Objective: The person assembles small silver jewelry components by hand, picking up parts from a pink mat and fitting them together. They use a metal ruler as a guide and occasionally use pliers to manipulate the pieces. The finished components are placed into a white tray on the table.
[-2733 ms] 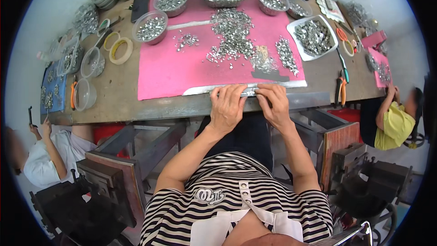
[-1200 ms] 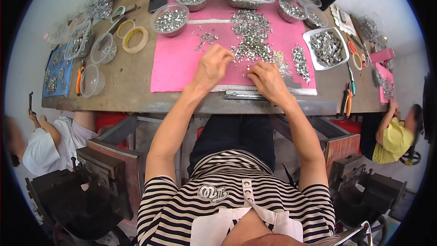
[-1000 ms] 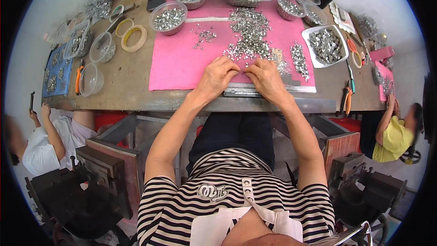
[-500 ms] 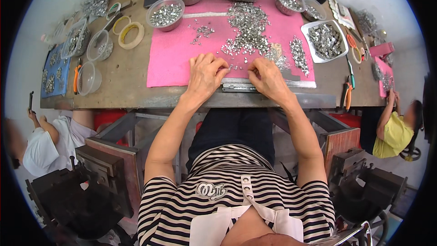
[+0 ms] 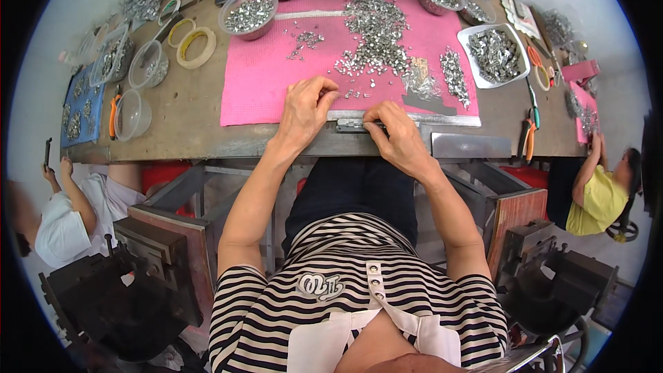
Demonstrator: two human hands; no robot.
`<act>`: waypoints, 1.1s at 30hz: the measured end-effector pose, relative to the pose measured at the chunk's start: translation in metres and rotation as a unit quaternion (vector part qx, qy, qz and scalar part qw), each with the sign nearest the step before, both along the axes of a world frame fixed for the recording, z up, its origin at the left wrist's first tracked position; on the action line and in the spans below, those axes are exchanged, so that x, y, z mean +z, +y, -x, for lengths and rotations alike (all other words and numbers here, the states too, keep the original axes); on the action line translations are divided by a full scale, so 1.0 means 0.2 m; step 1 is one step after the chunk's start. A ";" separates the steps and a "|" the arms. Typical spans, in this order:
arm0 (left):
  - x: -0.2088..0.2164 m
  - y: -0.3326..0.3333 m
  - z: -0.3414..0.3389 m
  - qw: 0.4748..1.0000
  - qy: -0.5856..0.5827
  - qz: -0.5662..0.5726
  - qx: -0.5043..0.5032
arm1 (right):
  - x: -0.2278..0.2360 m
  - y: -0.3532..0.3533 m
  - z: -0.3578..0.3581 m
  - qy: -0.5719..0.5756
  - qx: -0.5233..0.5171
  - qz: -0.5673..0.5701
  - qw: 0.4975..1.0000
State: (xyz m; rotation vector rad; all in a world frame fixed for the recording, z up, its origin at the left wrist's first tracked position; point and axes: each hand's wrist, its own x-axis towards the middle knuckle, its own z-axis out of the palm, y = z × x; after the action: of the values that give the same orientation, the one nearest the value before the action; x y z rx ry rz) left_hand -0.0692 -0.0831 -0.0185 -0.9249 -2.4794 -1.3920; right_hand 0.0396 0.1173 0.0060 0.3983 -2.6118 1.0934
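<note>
My left hand rests at the near part of a pink mat, its thumb and forefinger pinched beside several tiny silver metal pieces. Whatever sits in that pinch is too small to make out. At the mat's near edge lies a narrow metal bar fixture. My right hand bends over the right end of this fixture, fingers closed and tips touching it or just above it; anything between them is hidden. Beyond both hands spreads a large heap of silver metal pieces.
Tubs of metal pieces line the back, and a white dish stands right. Tape rolls and an empty clear cup are left; orange-handled pliers lie right. A flat metal plate lies along the table edge. Two people sit at either side.
My right hand has come nearer and leftward, from the small pieces to the bar fixture. My left hand has shifted slightly left, its fingers still pinched.
</note>
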 end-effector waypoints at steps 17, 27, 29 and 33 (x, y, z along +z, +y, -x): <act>-0.01 -0.08 -0.07 0.993 0.077 0.084 0.031 | -0.03 -0.03 0.00 0.115 -0.009 -0.101 0.988; 0.02 -0.10 -0.04 0.979 0.133 0.152 0.022 | 0.01 0.00 0.00 0.132 0.043 -0.136 0.981; 0.02 -0.10 -0.04 0.978 0.143 0.152 0.017 | 0.03 0.04 0.00 0.100 0.048 -0.135 0.985; 0.03 -0.09 -0.05 0.979 0.135 0.151 0.001 | 0.02 0.05 0.11 0.096 -0.026 -0.133 0.986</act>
State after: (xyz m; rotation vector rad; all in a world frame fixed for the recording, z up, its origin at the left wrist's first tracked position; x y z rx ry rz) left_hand -0.0600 -0.1015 -0.0118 -1.0851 -2.5135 -0.8317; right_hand 0.0178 0.1282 0.0098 0.4644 -2.5821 0.6535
